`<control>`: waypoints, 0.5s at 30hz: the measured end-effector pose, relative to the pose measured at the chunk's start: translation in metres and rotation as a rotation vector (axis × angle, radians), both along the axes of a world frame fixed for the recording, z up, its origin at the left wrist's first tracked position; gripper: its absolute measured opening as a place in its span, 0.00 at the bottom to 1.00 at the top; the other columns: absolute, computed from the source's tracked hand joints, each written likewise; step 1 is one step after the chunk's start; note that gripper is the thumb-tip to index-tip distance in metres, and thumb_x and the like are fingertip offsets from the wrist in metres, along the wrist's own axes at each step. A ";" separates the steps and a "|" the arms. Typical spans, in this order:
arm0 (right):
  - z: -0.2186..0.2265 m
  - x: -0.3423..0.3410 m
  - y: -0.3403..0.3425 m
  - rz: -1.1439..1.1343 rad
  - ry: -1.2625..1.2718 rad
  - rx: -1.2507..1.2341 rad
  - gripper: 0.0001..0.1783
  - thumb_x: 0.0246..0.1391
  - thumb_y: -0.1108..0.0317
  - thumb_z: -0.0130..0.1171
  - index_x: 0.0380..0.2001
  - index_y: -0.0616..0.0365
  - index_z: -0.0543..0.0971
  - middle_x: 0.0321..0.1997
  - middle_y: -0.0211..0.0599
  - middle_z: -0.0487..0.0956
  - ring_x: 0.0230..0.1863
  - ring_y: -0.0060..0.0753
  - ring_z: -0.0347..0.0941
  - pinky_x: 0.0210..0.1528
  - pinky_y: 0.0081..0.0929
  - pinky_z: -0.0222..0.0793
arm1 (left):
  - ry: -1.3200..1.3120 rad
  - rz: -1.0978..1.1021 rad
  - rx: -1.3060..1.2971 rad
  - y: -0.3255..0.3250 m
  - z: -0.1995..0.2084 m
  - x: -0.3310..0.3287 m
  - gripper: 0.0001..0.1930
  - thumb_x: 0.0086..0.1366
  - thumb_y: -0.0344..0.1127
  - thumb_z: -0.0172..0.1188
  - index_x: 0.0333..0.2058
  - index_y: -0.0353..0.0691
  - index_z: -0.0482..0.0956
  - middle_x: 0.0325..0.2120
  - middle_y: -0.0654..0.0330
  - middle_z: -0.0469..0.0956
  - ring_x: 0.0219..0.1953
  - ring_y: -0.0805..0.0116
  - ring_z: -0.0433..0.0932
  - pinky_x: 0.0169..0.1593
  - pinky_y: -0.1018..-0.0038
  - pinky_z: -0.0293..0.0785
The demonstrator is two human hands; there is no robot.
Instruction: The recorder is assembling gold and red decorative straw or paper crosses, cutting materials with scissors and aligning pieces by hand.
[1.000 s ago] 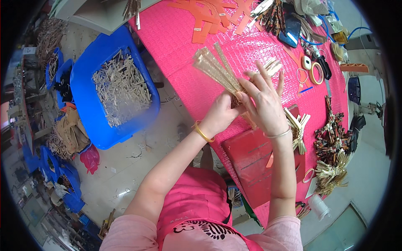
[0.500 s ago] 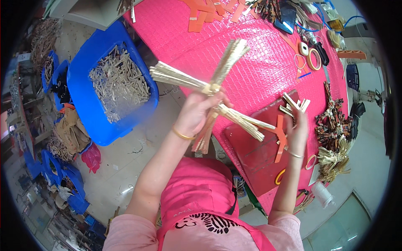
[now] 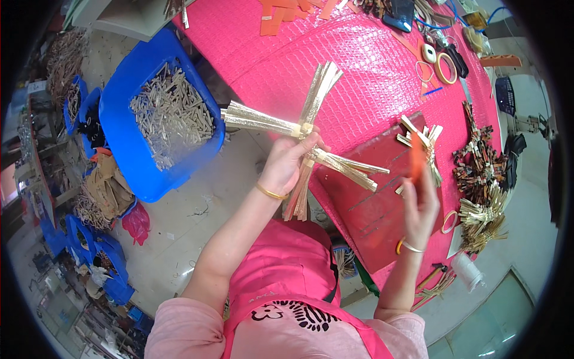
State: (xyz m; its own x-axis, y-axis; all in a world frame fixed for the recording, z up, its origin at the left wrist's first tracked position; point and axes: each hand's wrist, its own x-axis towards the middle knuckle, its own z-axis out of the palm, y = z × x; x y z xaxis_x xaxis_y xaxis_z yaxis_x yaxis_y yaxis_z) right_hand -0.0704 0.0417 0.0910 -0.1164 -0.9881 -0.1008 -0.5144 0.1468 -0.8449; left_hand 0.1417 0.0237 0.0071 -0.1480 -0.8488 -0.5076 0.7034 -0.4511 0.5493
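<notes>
My left hand [image 3: 286, 160] is closed around the middle of a cross-shaped bundle of shiny gold strips [image 3: 257, 121], its arms fanning out in several directions. Pale bindings wrap the strips close to my fingertips. Over the dark red board [image 3: 360, 202], my right hand [image 3: 421, 206] has its fingers closed on an orange piece [image 3: 417, 160], which is smeared by motion. Just beyond that piece, a smaller gold strip bundle [image 3: 434, 136] lies on the board, partly hidden by the hand and the orange piece.
A pink-covered table [image 3: 272, 66] carries orange cut pieces [image 3: 272, 21], a phone [image 3: 399, 15], a tape roll [image 3: 446, 68] and piled strip bundles [image 3: 478, 161]. Left of it stands a blue tub [image 3: 128, 173] of short strips. A white spool [image 3: 467, 272] is at lower right.
The orange piece has swung up from beside the board's middle with my right hand, which moved slightly down. The gold bundle in my left hand has turned a little.
</notes>
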 end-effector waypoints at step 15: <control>-0.037 0.097 -0.009 0.278 0.458 -0.112 0.28 0.42 0.67 0.57 0.50 0.56 0.66 0.39 0.36 0.67 0.41 0.36 0.60 0.45 0.33 0.50 | 0.266 0.138 -0.095 0.011 0.010 -0.019 0.15 0.59 0.33 0.47 0.44 0.33 0.65 0.41 0.58 0.68 0.46 0.68 0.66 0.52 0.72 0.59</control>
